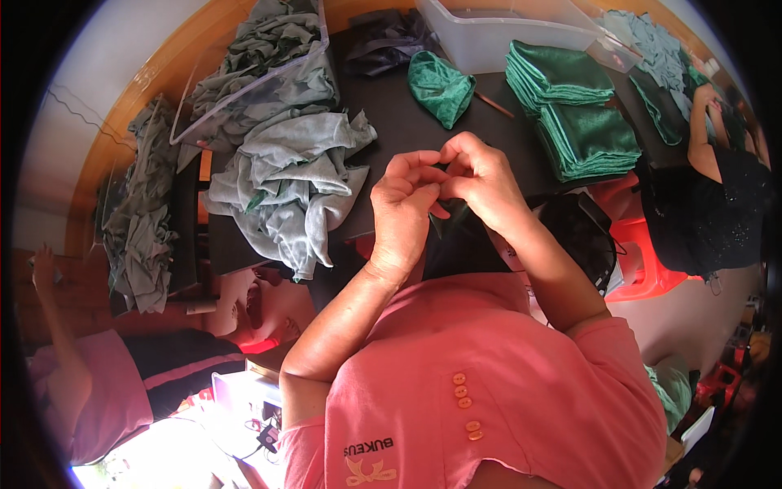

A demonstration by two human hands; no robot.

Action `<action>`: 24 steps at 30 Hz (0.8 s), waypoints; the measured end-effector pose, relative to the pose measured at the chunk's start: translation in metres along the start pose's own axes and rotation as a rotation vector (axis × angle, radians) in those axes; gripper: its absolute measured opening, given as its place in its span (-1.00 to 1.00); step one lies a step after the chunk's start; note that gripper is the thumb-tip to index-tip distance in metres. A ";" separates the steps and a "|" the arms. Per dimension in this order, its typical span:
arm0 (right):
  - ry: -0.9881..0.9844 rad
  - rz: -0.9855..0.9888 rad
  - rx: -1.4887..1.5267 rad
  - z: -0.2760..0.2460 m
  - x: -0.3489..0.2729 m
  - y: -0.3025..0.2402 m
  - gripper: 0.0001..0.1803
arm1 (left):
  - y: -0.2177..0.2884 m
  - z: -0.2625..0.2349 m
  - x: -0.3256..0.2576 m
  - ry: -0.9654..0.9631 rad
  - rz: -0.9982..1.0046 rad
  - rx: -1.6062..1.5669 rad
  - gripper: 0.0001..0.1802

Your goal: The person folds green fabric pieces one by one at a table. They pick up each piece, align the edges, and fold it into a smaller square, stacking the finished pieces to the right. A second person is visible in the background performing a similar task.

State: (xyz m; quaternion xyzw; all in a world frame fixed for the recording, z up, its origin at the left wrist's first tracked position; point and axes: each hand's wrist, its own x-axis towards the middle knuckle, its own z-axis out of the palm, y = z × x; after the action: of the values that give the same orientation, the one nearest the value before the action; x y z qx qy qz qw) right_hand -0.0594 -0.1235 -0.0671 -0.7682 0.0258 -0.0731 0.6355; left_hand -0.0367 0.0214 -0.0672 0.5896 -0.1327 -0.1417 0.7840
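My left hand (pixel 399 208) and my right hand (pixel 486 183) meet at the table's near edge, fingertips pinched close together. Between them they hold a small piece of dark green cloth (pixel 440 225); most of it is hidden behind the fingers, and a bit hangs below. Beyond my hands lies a green velvet pouch (pixel 441 90), with a thin brown stick (pixel 494 104) beside it. Two stacks of folded green velvet pieces, a far stack (pixel 562 72) and a nearer stack (pixel 588 138), sit to the right. Left of my hands spreads a heap of grey-green fabric (pixel 289 183).
A clear plastic bin (pixel 332 41) full of grey-green cloth stands at the far left; another clear bin (pixel 521 41) is at the back. Dark plastic wrapping (pixel 387 45) lies between them. Other people sit at right (pixel 709 212) and left (pixel 94 383). A red stool (pixel 643 261) stands at right.
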 end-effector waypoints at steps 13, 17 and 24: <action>0.111 0.063 0.555 -0.010 -0.005 0.015 -0.75 | -0.006 -0.003 -0.013 0.111 0.132 0.516 -0.81; 0.074 0.041 0.709 -0.014 -0.004 0.020 -0.75 | -0.009 -0.004 -0.011 0.090 0.165 0.509 -0.77; 0.055 -0.003 0.679 -0.010 -0.013 0.018 -0.78 | -0.008 0.003 -0.008 0.059 0.210 0.398 -0.88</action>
State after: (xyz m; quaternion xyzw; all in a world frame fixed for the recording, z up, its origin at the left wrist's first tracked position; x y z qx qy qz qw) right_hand -0.0723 -0.1347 -0.0837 -0.5107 0.0161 -0.0990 0.8539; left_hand -0.0460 0.0198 -0.0740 0.7196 -0.1957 -0.0130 0.6661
